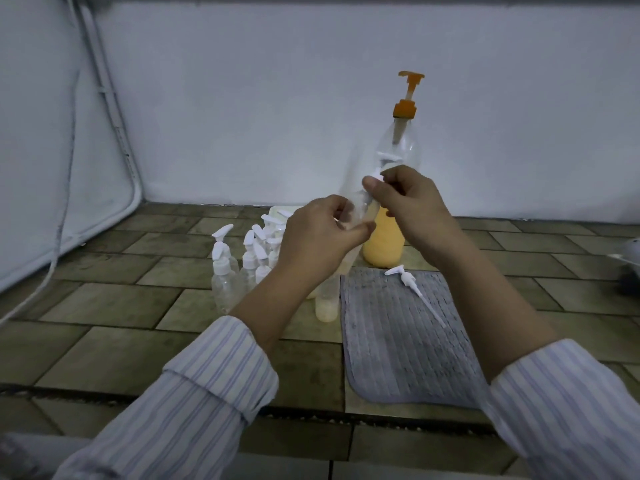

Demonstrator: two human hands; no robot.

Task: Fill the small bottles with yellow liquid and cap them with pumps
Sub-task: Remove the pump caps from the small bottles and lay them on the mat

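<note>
My left hand [320,233] grips a small clear bottle [360,211] raised in front of me. My right hand [408,199] pinches the white pump [377,174] at its neck. Behind them stands a large clear bottle [389,237] with an orange pump [408,95] and yellow liquid in its lower part. A loose white pump [410,282] with a long tube lies on the grey mat [408,344]. A small bottle with yellow liquid [326,306], uncapped, stands at the mat's left edge. Several small clear bottles with white pumps [225,275] cluster to the left.
The floor is brown tile, bounded by a pale wall behind. A white padded panel [52,168] and a cable [59,237] lean at the left. A pale container [277,213] sits behind the bottle cluster. A blurred white object [630,251] shows at the right edge.
</note>
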